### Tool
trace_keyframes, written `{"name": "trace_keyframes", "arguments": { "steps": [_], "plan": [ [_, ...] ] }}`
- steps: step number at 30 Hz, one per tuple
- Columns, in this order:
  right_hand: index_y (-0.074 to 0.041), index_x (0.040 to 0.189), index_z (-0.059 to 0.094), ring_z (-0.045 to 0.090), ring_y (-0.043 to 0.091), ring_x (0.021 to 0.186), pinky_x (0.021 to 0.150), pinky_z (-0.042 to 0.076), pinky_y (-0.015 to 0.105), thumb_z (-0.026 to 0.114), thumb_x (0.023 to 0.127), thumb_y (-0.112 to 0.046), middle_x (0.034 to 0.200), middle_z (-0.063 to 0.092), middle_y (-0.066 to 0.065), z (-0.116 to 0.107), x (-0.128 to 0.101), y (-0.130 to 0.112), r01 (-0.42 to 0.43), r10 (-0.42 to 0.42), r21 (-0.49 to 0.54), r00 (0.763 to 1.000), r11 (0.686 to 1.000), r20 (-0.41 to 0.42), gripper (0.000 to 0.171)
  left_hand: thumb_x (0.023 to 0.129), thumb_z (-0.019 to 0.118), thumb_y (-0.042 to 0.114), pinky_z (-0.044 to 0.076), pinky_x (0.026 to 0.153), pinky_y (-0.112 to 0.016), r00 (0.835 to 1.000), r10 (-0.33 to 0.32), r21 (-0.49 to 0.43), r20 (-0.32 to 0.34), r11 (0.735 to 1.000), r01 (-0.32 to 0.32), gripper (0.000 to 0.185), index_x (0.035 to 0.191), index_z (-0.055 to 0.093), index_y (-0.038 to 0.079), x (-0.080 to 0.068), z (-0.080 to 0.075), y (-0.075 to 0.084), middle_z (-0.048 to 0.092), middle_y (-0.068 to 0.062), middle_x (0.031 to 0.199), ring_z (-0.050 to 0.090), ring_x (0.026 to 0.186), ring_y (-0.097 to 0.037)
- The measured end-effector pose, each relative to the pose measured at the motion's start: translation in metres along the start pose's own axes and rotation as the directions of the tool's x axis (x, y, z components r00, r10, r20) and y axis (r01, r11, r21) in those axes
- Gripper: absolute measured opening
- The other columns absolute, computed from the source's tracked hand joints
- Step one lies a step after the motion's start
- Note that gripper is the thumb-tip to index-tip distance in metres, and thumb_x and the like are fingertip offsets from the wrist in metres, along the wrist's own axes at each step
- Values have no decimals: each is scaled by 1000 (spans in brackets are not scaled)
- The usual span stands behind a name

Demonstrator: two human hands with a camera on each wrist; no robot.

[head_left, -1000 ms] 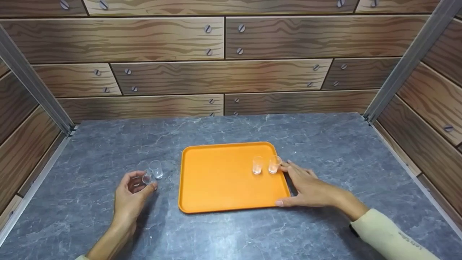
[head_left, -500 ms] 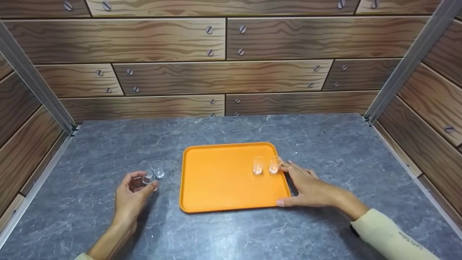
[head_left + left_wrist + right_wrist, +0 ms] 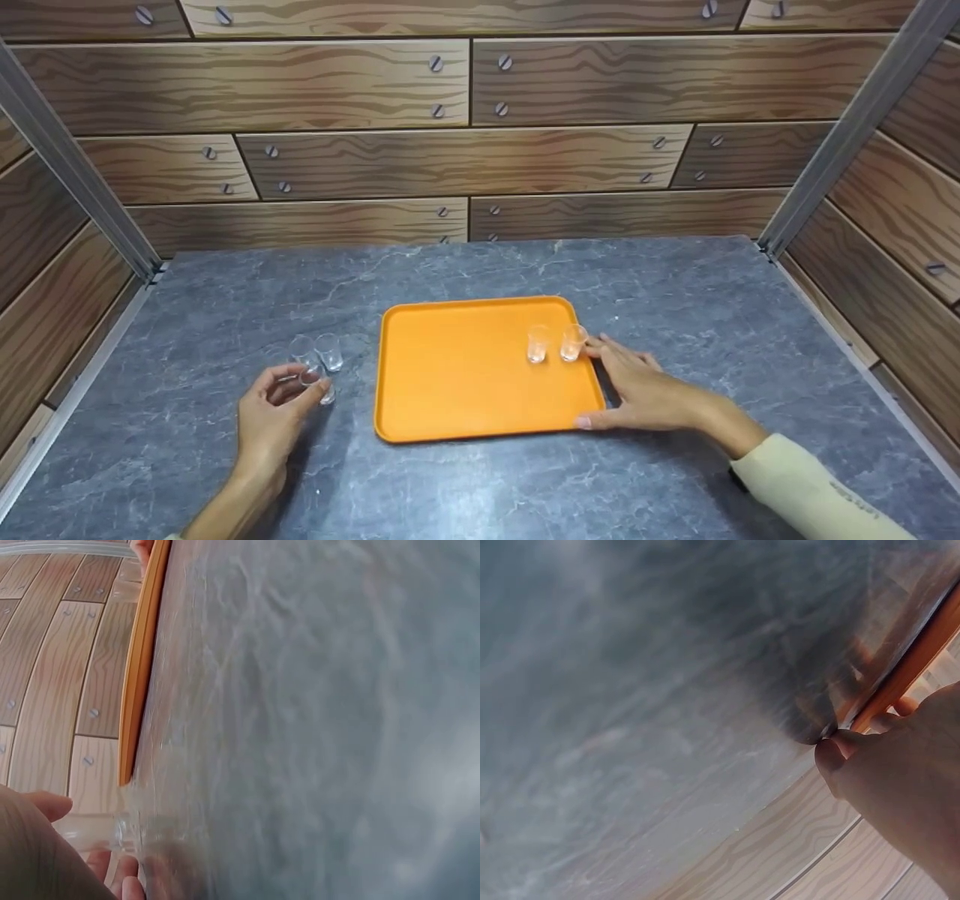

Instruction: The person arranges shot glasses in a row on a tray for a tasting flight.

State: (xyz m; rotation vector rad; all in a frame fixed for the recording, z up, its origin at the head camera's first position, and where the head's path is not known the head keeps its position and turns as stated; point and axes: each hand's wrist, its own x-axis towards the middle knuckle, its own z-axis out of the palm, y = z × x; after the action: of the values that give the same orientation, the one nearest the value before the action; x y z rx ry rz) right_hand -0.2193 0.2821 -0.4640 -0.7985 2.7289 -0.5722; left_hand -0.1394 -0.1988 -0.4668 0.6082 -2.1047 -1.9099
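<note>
In the head view, my left hand (image 3: pixel 270 420) is at the left of the table, its thumb and fingers curled round a small clear shot glass (image 3: pixel 327 395). The left wrist view shows the same shot glass (image 3: pixel 94 831) between thumb and fingers. Two more clear glasses stand just behind it, one of them a shot glass (image 3: pixel 329 352). My right hand (image 3: pixel 637 386) rests along the right edge of an orange tray (image 3: pixel 450 375), fingers extended and thumb at the near corner. On the tray's right side stand two shot glasses (image 3: pixel 537 345), the right one by my fingertips.
The tray lies flat on a grey marbled table (image 3: pixel 465 487). Wood-patterned panels (image 3: pixel 465 157) close off the back and sides, with metal posts (image 3: pixel 832 135) at the corners. A gap of bare table separates the left glasses from the tray.
The left hand and its glass have shifted slightly toward the near side, so more of the glass's base shows by the thumb. The right hand and tray stay in place.
</note>
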Motion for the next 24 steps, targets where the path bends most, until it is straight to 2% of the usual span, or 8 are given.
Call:
{"name": "trace_keyframes", "arguments": {
  "steps": [7,14,20,24],
  "plan": [
    [-14,161,25,10,38,157,116,13,76,67,82,-77,172,12,7,-1,0,0,12,-12,-11,1000,1000,-4,110,84,87,18,56,75,-20,1000,15,-42,-7,999,-15,50,124,62,3,-3,-1,1,73,7,99,69,90,-7],
    [-12,162,23,10,37,157,116,11,76,68,81,-76,171,14,10,-1,-2,-1,6,-7,-16,1000,1000,-11,113,86,84,11,61,79,-27,999,41,-137,22,990,-38,50,127,59,1,-5,3,3,71,-4,108,69,92,-11],
    [-15,163,22,9,35,158,116,10,77,68,81,-77,172,13,7,-1,-1,0,-11,11,-7,1000,1000,5,113,85,84,6,61,75,-26,995,97,-161,9,982,-94,46,124,61,0,-7,7,4,69,-8,108,69,91,-14],
    [-15,163,21,8,34,158,116,11,77,67,81,-77,172,12,6,-1,-1,0,-13,13,-7,1000,1000,8,113,84,84,3,61,74,-26,994,107,-168,20,980,-102,45,124,62,-1,-8,10,5,68,-9,107,70,89,-14]
  ]
}}
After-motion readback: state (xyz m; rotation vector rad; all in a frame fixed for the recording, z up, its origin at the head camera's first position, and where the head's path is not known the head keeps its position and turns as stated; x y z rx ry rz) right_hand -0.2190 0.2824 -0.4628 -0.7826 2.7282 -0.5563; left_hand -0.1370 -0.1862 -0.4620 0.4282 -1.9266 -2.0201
